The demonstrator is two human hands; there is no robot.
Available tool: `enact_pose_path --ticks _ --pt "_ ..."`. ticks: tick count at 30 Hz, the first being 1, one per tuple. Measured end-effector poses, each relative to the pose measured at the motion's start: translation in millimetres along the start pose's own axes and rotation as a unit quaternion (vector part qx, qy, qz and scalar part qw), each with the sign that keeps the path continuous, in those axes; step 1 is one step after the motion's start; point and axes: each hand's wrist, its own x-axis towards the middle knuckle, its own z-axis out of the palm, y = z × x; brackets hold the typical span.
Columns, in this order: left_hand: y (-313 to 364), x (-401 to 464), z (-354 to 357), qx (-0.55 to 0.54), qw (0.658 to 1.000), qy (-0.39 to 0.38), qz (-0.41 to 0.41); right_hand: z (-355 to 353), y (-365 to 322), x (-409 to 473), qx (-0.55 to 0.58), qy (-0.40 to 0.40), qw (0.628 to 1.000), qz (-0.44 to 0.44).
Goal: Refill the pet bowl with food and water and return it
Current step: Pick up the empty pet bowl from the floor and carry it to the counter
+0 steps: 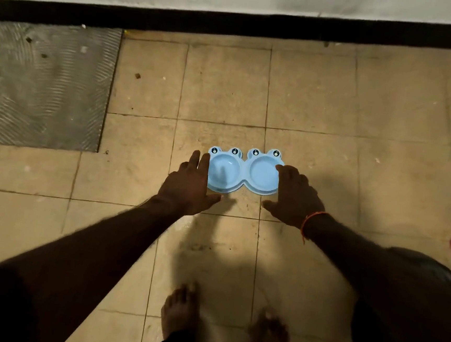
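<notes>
- At the centre of the floor, the left hand (pixel 187 186) is spread flat with fingers extended and thumb out, its fingertips at the left edge of a light blue plastic double pet bowl (pixel 243 172); it is not closed around anything.
- The right hand (pixel 294 197) is likewise open, fingers slightly bent over the bowl's right rim, thumb pointing inward; whether it actually touches the rim cannot be told. A thin orange thread (pixel 310 222) circles its wrist.
- The double pet bowl sits upright on the beige tiled floor (pixel 320 97), frog-like eyes along its far edge; both round dishes look empty.
- Two bare feet (pixel 179 311) stand on the tiles nearer the camera.
- A grey ribbed mat (pixel 43 84) lies to the far left, beside a black skirting strip (pixel 231 24) under the pale wall.
</notes>
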Motion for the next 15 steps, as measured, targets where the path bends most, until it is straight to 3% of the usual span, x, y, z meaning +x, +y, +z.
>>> enact_pose_path --ticks 8,11,15 --pt "-30.5 83.1 77.7 -0.059 0.998 -0.022 -0.024 64.0 26.1 92.4 -0.044 -0.007 0.999 0.015" --pt "-28.9 99.9 93.9 -0.095 0.994 -0.023 -0.045 73.1 30.2 108.7 -0.004 -0.016 0.998 0.057" --pt "-22.0 102.5 95.0 -0.123 0.991 0.011 -0.049 79.8 35.1 103.9 0.069 0.024 0.996 0.049"
